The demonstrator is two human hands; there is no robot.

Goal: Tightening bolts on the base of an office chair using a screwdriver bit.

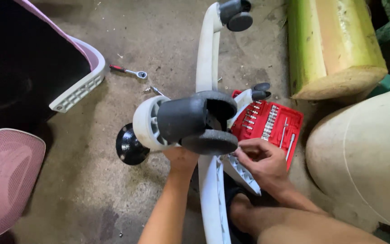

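We read this as an informal repair spot at floor level, likely a home yard or shed, not a fitted workshop. Evidence: bare, stained concrete floor [91, 190] with grit and loose screws [153, 90]; no bench, the work sits directly on the ground. We note an open red socket set case [274, 124] lying on the floor and a small ratchet wrench [129, 71] left apart from it. A white chair base [208, 54] with castors lies dismantled, with pink mesh chair parts [5, 176] set aside. A thick cut green plant stem [335, 45] lies beside, suggesting a semi-outdoor setting.
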